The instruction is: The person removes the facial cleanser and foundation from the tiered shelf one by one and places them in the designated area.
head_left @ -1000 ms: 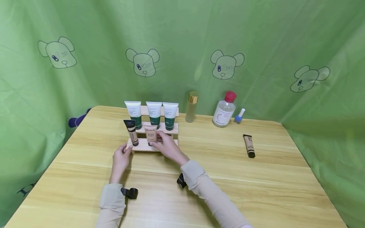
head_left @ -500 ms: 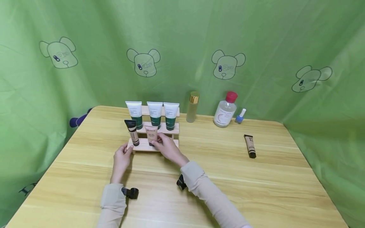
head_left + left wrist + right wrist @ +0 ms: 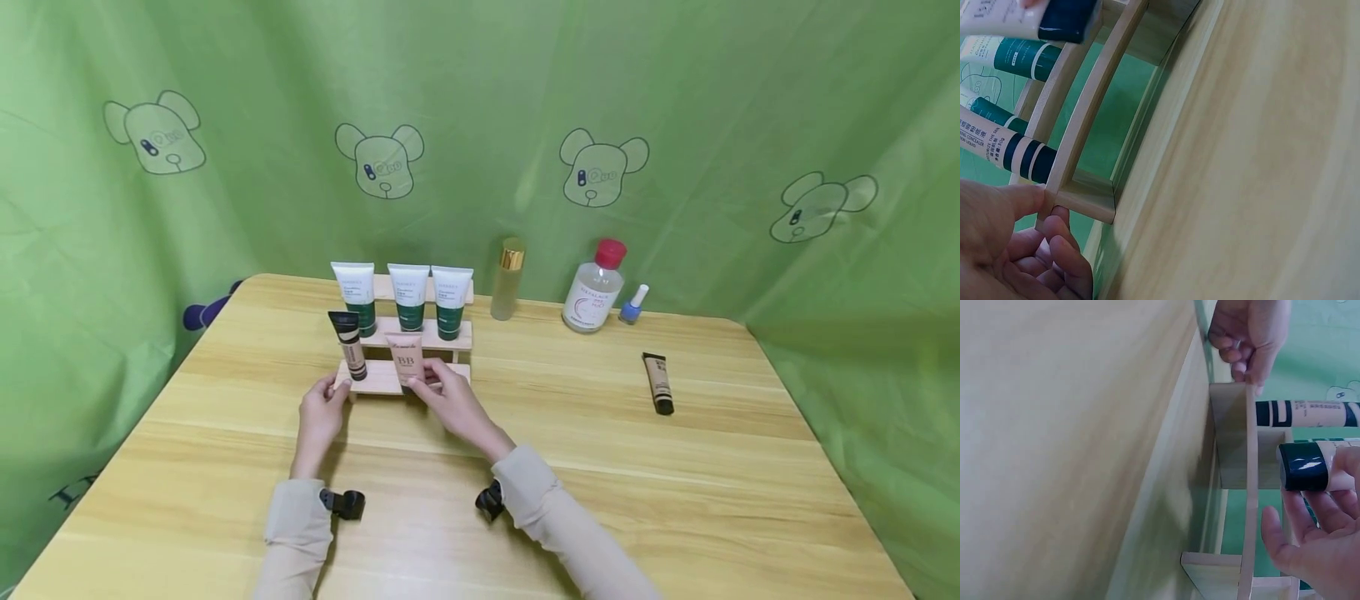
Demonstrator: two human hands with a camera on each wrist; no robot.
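Note:
A small wooden tiered rack [image 3: 378, 379] stands on the table. My left hand [image 3: 321, 417] pinches the left end of its lower step between thumb and fingers, plainest in the left wrist view. In my right hand [image 3: 459, 404] I grip a pink BB cream tube [image 3: 406, 357], cap down. The right wrist view shows its dark cap [image 3: 1305, 466] apart from the step's edge, above the step. On the lower step's left end stands a black-and-beige concealer tube [image 3: 349, 346]. Three white-and-green tubes [image 3: 410, 296] stand cap down on the step behind.
Right of the rack stand a gold-capped bottle [image 3: 506, 283], a clear bottle with a red cap [image 3: 592, 292] and a blue nail polish bottle [image 3: 631, 308]. Another concealer tube [image 3: 658, 383] lies flat at the right. A green curtain [image 3: 480, 100] hangs behind the table [image 3: 720, 467].
My right hand and the BB cream tube have shifted slightly right and nearer to me. The left hand keeps its hold on the rack.

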